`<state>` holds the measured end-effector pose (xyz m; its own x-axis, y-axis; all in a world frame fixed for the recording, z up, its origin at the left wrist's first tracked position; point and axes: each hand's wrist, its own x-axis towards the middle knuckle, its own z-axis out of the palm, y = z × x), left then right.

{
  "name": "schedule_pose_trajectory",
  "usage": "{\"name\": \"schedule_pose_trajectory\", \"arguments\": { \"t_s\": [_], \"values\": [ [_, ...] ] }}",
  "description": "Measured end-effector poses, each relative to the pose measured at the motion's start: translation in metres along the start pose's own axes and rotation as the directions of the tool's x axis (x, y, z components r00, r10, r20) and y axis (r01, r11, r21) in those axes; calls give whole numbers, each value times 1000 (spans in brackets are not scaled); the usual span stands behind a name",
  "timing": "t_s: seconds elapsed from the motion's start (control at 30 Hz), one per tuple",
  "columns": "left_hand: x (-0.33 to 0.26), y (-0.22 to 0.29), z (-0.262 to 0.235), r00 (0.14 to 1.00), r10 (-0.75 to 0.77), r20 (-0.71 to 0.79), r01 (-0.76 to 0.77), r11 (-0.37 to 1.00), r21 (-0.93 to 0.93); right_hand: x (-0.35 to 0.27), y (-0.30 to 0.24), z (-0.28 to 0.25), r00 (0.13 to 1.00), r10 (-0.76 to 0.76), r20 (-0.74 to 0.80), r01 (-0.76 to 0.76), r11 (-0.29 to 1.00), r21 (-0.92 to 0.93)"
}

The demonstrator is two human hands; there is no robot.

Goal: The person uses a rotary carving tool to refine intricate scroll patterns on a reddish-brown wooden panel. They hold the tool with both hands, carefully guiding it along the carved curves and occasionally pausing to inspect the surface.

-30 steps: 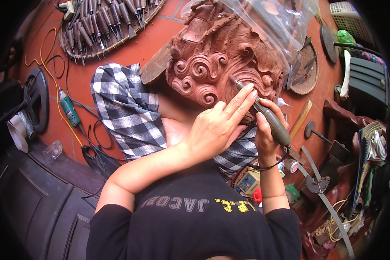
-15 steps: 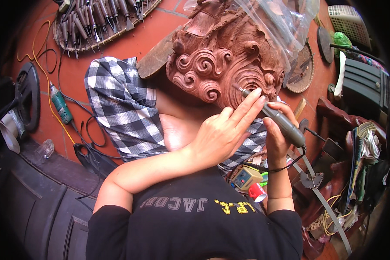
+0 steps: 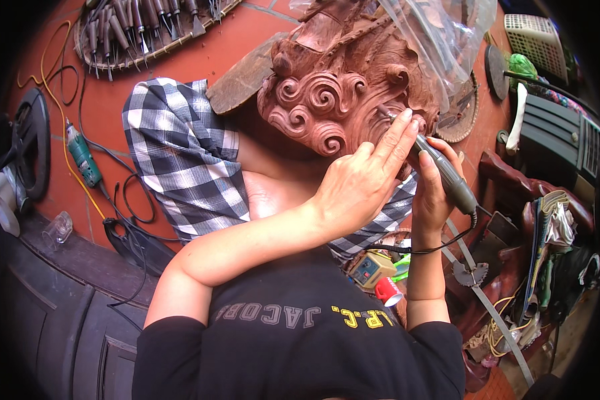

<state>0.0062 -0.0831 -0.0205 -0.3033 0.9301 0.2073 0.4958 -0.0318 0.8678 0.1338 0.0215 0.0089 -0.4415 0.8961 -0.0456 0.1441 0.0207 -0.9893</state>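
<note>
A reddish-brown wood carving [image 3: 323,100], covered in spiral curls and flowing grooves, lies in front of my crossed legs. My right hand [image 3: 435,193] is wrapped round a grey handheld rotary tool [image 3: 455,183] with a black cord at its rear. The tool slants up and left, its thin metal bit meeting the carving's grooved swirl. My left hand [image 3: 363,180] reaches across from the left. Its index and middle fingers are stretched out over the tool's front end, close to the bit. The left thumb is hidden.
Wooden-handled chisels [image 3: 140,30] fill a woven tray [image 3: 163,52] at the far left. A green power tool [image 3: 83,157] and cords lie left. Clear plastic sheeting [image 3: 447,47] covers the carving's right side. A control box [image 3: 371,269] and red cup [image 3: 388,291] stand by my right forearm.
Both hands and the rotary tool have shifted slightly right and up across the carved swirl. The whole view has moved a little. My right hand keeps its hold on the tool.
</note>
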Motion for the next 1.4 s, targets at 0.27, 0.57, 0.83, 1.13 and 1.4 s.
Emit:
{"name": "schedule_pose_trajectory", "arguments": {
  "t_s": [0.27,0.57,0.83,1.13,1.4],
  "values": [
    [-18,7,-5,996,-72,52,72,997,-9,0,-12,-1,991,76,106,-61,989,-134],
    [-34,16,2,990,-100,102,107,992,-71,5,-26,-11,958,164,237,-100,960,-260],
    [-43,22,9,990,-108,93,115,991,-73,13,-38,-14,920,208,331,-110,950,-292],
    [-52,33,19,984,-76,159,96,988,-124,18,-44,-33,870,352,346,-250,919,-305],
    [-50,40,31,987,-26,156,51,987,-154,26,-18,-71,773,492,400,-533,846,-11]
  ]
}}
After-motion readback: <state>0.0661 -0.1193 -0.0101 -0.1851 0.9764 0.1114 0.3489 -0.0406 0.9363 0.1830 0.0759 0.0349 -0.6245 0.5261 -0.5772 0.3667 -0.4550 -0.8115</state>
